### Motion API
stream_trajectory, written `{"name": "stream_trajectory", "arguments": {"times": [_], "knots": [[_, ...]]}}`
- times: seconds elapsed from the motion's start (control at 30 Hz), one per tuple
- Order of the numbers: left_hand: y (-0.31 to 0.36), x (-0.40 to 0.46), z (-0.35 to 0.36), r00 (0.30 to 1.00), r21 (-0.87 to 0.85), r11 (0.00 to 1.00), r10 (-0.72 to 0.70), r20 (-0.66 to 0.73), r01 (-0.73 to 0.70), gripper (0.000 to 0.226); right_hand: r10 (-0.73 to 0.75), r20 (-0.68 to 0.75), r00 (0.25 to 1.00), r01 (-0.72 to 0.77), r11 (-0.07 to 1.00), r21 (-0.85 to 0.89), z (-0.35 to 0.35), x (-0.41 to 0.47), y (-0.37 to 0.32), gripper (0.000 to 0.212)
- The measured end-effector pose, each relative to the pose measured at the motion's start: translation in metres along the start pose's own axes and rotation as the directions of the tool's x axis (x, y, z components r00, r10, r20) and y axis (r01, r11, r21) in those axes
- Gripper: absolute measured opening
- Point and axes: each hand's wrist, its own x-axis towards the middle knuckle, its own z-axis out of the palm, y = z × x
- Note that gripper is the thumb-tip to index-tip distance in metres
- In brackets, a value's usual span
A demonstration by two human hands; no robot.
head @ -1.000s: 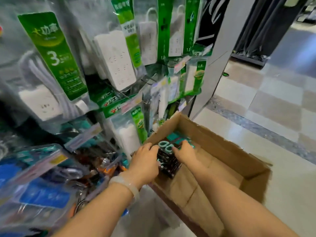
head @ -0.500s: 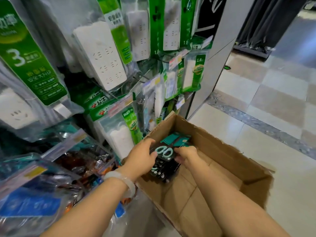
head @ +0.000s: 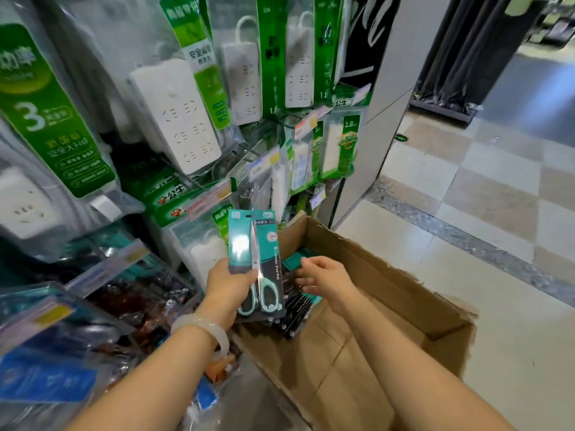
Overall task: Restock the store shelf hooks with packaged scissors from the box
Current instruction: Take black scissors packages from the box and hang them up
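My left hand (head: 228,286) grips a packaged pair of scissors (head: 255,262) by its lower left edge and holds it upright above the box's near-left corner. The pack has a teal and black card, steel blades and pale green handles. My right hand (head: 325,279) hovers just right of it, fingers apart and holding nothing, over a stack of more scissor packs (head: 295,309) lying in the open cardboard box (head: 389,309) on the floor.
The shelf to the left is crowded with hanging packs of white power strips (head: 177,116) with green cards, and clear price tags (head: 208,200) at the hook ends. Lower hooks carry blurred blue and dark packs (head: 46,377). Tiled floor (head: 466,194) lies to the right.
My left hand has lifted one scissor pack out of the stack and turned it upright. My right hand has let go and opened above the box.
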Motion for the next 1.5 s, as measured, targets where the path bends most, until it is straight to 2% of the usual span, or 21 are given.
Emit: {"name": "stream_trajectory", "arguments": {"times": [0.1,0.17,0.23,0.43,0.47,0.57,0.67,0.77,0.87,0.97,1.03,1.13,1.27,1.37,1.5], "knots": [[-0.009,0.0,-0.015,0.999,-0.07,0.997,-0.041,-0.032,0.038,0.02,0.155,-0.196,0.968,-0.178,0.978,-0.106,0.002,0.044,0.03,0.05],[-0.014,0.001,-0.023,0.997,-0.093,0.993,-0.069,-0.037,0.065,0.023,0.177,-0.273,0.946,-0.227,0.96,-0.164,0.008,0.077,0.054,0.083],[-0.02,0.002,-0.029,0.995,-0.114,0.99,-0.09,-0.03,0.086,0.026,0.174,-0.342,0.923,-0.255,0.945,-0.207,0.018,0.088,0.059,0.099],[-0.031,-0.004,-0.044,0.993,-0.146,0.986,-0.094,-0.074,0.082,0.014,0.208,-0.512,0.833,-0.289,0.954,-0.083,0.033,0.092,0.041,0.084],[-0.033,-0.006,-0.047,0.993,-0.163,0.984,-0.09,-0.076,0.077,0.015,0.217,-0.518,0.827,-0.284,0.957,-0.053,0.033,0.09,0.037,0.076],[-0.035,-0.013,-0.057,0.994,-0.197,0.979,-0.06,-0.086,0.041,0.023,0.258,-0.45,0.855,-0.252,0.965,0.075,0.033,0.087,0.032,0.033],[-0.039,-0.018,-0.07,0.992,-0.237,0.971,-0.057,-0.114,0.029,0.02,0.253,-0.395,0.883,-0.202,0.965,0.168,0.036,0.076,0.034,0.018],[-0.044,-0.026,-0.086,0.989,-0.269,0.963,-0.054,-0.136,0.016,0.012,0.127,-0.445,0.886,-0.076,0.988,0.132,0.045,0.045,0.033,0.011],[-0.048,-0.042,-0.106,0.987,-0.277,0.961,-0.021,-0.162,-0.025,0.01,-0.149,-0.456,0.877,0.143,0.989,-0.047,0.059,-0.011,0.02,0.023],[-0.053,-0.068,-0.135,0.976,-0.276,0.954,0.056,-0.21,-0.114,0.011,-0.366,-0.362,0.858,0.374,0.926,-0.049,0.09,-0.068,0.002,0.021],[-0.058,-0.092,-0.161,0.965,-0.305,0.934,0.114,-0.236,-0.185,0.012,-0.457,-0.261,0.851,0.462,0.886,-0.046,0.123,-0.105,-0.004,0.015],[-0.074,-0.13,-0.212,0.928,-0.315,0.898,0.21,-0.306,-0.307,0.018,-0.48,-0.095,0.872,0.481,0.877,-0.014,0.186,-0.162,0.001,0.008],[-0.115,-0.183,-0.304,0.832,-0.273,0.858,0.266,-0.486,-0.434,0.013,-0.528,0.061,0.847,0.525,0.849,0.059,0.283,-0.245,0.023,0.026],[-0.146,-0.224,-0.381,0.75,-0.284,0.834,0.212,-0.627,-0.473,0.017,-0.521,0.204,0.829,0.524,0.851,0.045,0.357,-0.298,0.045,0.019],[-0.177,-0.275,-0.468,0.64,-0.226,0.837,0.179,-0.747,-0.498,0.014,-0.516,0.367,0.774,0.536,0.842,0.054,0.441,-0.355,0.062,0.013]]}}
